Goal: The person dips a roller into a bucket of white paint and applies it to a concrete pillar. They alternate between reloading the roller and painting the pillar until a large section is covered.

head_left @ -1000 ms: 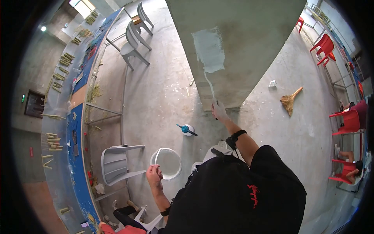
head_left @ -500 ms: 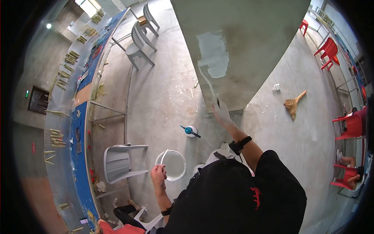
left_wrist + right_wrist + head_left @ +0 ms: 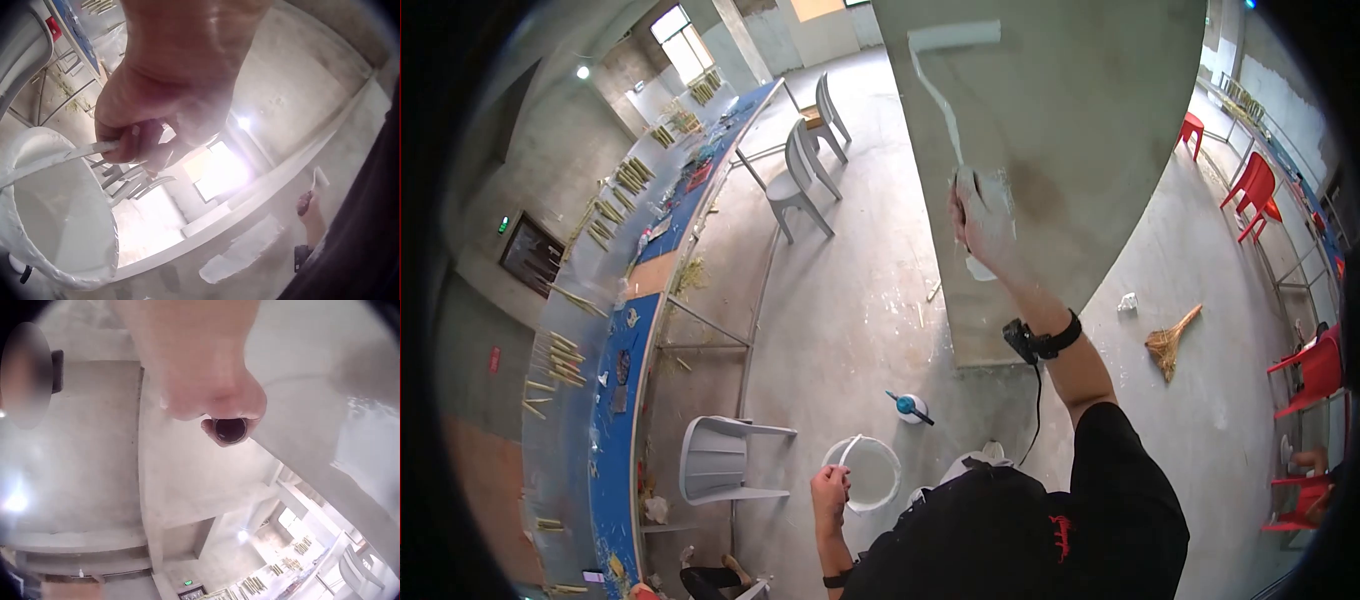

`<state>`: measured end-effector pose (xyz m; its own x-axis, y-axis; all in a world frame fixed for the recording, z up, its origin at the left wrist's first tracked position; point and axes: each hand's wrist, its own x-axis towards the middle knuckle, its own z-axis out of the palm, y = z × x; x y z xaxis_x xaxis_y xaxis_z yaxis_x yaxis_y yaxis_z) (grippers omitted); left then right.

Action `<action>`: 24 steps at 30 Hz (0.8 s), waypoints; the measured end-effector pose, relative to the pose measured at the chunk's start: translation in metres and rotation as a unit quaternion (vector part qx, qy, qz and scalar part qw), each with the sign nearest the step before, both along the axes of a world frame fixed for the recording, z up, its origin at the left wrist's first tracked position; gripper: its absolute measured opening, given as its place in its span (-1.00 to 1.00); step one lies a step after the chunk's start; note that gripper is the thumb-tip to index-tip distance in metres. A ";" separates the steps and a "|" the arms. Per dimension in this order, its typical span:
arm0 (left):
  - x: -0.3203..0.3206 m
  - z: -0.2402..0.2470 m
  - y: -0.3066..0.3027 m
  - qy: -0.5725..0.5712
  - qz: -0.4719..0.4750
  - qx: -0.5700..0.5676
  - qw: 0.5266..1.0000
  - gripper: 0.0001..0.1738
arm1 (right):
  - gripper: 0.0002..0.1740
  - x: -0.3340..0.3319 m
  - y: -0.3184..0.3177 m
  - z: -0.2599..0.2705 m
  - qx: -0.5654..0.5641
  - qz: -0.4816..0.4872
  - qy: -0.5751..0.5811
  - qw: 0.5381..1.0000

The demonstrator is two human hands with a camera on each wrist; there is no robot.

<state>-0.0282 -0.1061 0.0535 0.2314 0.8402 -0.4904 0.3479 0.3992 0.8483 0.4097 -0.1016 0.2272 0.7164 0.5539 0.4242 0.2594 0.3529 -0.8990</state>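
Note:
My right hand (image 3: 982, 218) is raised in front of a grey concrete pillar (image 3: 1090, 130) and grips a paint roller (image 3: 955, 36) by its dark handle (image 3: 230, 430). The roller's white sleeve lies level across the upper pillar in the head view, at the end of a long bent frame. A patch of wet white paint (image 3: 369, 450) marks the pillar, partly hidden behind that hand in the head view. Low down, my left hand (image 3: 830, 492) holds the bail handle (image 3: 56, 164) of a white bucket (image 3: 895, 480), whose rim and inside are coated with white.
A white container with a teal top (image 3: 912, 408) stands on the floor near the bucket. Grey plastic chairs (image 3: 718, 462) line the left, by a long blue-topped table (image 3: 615, 440). A straw hand broom (image 3: 1168, 345) lies right of the pillar; red chairs (image 3: 1252, 195) stand beyond.
My right hand has risen along the pillar, carrying the roller upward above the paint patch. The head view has tilted up. The left hand keeps its hold on the bucket handle.

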 end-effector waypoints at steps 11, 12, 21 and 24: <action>0.004 -0.003 0.005 -0.005 -0.024 0.031 0.999 -0.84 | -0.58 0.002 0.047 0.097 0.043 0.092 0.015 0.995; 0.005 0.001 0.005 -0.013 -0.019 0.023 0.999 -0.84 | -0.58 0.002 0.048 0.095 0.046 0.087 0.016 0.995; 0.004 -0.008 0.010 -0.031 -0.005 0.011 0.999 -0.85 | -0.63 -0.010 0.052 0.010 0.017 0.075 0.079 0.994; 0.006 -0.008 0.009 -0.027 -0.012 0.011 0.999 -0.85 | -0.65 -0.018 0.043 -0.030 0.010 0.107 0.129 0.986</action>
